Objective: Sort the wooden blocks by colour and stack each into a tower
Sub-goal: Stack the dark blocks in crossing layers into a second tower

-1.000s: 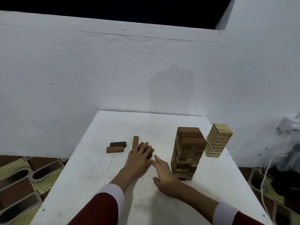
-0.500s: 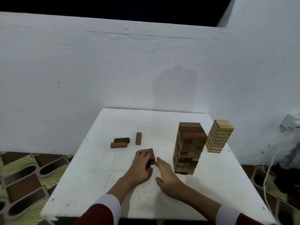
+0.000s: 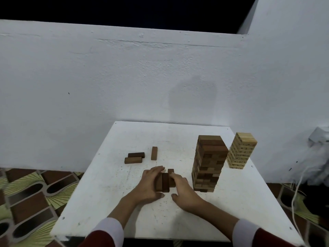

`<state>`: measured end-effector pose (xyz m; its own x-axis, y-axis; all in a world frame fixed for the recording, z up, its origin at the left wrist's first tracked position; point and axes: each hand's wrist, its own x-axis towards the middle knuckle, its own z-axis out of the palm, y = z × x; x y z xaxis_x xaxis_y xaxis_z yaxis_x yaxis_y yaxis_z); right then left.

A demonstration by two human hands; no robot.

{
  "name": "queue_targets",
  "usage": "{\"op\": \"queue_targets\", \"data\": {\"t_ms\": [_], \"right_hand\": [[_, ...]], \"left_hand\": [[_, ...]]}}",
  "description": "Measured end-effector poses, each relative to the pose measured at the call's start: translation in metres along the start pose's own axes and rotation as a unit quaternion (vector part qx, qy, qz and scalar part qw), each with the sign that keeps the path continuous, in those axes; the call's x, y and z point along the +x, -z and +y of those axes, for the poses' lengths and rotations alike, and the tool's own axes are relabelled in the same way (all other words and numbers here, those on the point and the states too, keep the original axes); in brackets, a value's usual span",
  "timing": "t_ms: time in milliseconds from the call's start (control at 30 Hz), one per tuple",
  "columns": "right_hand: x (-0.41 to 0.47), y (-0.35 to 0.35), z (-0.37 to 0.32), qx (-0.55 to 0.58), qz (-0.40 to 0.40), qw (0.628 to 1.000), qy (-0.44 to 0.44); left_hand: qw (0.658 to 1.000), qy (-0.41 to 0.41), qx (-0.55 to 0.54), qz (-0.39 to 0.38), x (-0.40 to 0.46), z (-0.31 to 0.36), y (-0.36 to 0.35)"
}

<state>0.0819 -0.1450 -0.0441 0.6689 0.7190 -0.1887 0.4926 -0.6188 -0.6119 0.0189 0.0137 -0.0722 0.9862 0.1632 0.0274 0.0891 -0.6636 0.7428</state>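
On the white worktop (image 3: 99, 207), toward its left side, two dark brown blocks (image 3: 134, 157) lie flat side by side, and just to their right a single brown block (image 3: 154, 153) lies pointing away from the person. Nearer the front edge, the left hand (image 3: 149, 184) curls its fingers round one side of a small row of brown blocks (image 3: 165, 181) lying together on the worktop. The right hand (image 3: 183, 191) presses against the other side of the same row, so both hands grasp it between them. Right of the hands stands a tall brown tower (image 3: 208, 163), upright, and beside it, near the worktop's right edge, a shorter pale tower (image 3: 241, 150).
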Motion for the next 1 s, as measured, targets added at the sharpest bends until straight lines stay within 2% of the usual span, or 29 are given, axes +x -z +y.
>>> {"op": "queue_targets", "data": {"t_ms": [100, 1000], "right_hand": [[0.0008, 0.0019, -0.0006, -0.013, -0.002, 1.000, 0.009], [0.0102, -0.0053, 0.0091, 0.039, 0.003, 0.999, 0.013]], "left_hand": [[0.999, 0.023, -0.038, -0.005, 0.0013, -0.0002, 0.0023], [0.998, 0.009, -0.069, -0.002, -0.0075, -0.0087, -0.0002]]}}
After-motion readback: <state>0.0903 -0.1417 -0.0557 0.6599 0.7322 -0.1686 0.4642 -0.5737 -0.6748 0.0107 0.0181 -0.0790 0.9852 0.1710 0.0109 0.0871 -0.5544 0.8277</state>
